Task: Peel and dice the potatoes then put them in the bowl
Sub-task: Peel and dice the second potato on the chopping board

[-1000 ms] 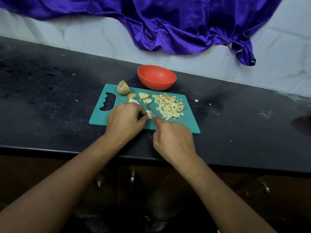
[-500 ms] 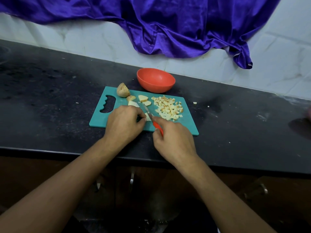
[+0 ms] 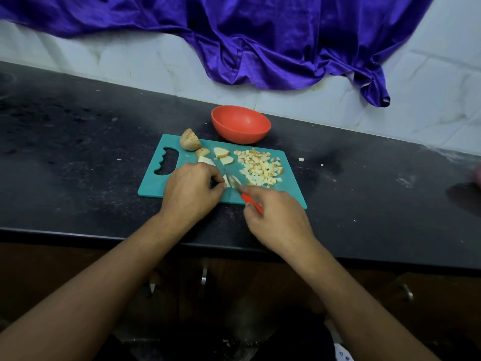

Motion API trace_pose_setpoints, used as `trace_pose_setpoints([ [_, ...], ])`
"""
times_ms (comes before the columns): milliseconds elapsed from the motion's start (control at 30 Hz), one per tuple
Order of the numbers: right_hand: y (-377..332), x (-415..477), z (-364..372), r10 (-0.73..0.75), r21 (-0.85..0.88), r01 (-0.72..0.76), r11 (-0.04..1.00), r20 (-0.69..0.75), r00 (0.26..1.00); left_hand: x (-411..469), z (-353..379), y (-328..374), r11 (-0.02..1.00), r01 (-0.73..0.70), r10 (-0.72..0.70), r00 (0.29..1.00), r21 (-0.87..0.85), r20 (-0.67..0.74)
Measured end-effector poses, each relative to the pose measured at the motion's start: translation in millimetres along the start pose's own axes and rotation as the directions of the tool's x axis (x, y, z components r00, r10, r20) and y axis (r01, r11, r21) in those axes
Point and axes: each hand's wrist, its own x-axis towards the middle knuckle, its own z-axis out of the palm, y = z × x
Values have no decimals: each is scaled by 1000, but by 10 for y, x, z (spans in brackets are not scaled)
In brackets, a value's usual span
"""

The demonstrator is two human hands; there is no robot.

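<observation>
A teal cutting board point(image 3: 291, 190) lies on the black counter. My left hand point(image 3: 191, 190) pinches a pale potato slice point(image 3: 227, 181) against the board. My right hand point(image 3: 277, 217) grips a knife point(image 3: 240, 192) with a red handle, its blade resting on that slice. To the right sits a heap of diced potato point(image 3: 261, 166). Behind my left hand lie several potato slices point(image 3: 221, 152) and an unpeeled potato chunk point(image 3: 190, 140). An empty red bowl point(image 3: 240, 124) stands just behind the board.
The black counter point(image 3: 78, 157) runs along a white tiled wall with a purple cloth point(image 3: 260, 40) hanging over it. Two stray potato bits point(image 3: 301, 159) lie right of the board. Cabinet doors with metal handles point(image 3: 203, 276) are below the counter's front edge.
My right hand has drawn back toward me, so more of the knife's red handle shows. My left hand still pins the slice in the same place.
</observation>
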Motion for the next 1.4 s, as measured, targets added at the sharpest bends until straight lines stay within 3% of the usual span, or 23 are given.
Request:
trace_pose_setpoints([
  [200, -72, 17, 47, 7, 20, -6, 1000, -64, 998, -15, -5, -18, 1000, -7, 7, 1000, -19, 4],
  [633, -163, 31, 205, -82, -173, 76, 982, -29, 996, -8, -15, -21, 999, -3, 3, 1000, -51, 13],
  [767, -13, 12, 122, -32, 8, 32, 999, 3, 999, -21, -3, -33, 997, 12, -12, 1000, -82, -3],
  [900, 146, -5, 45, 42, 127, -30, 991, -92, 995, -14, 5, -48, 994, 21, -21, 1000, -103, 6],
  [1400, 38, -131, 63, 37, -79, -41, 996, -48, 998, 0, 2, -8, 998, 40, -40, 999, -50, 9],
])
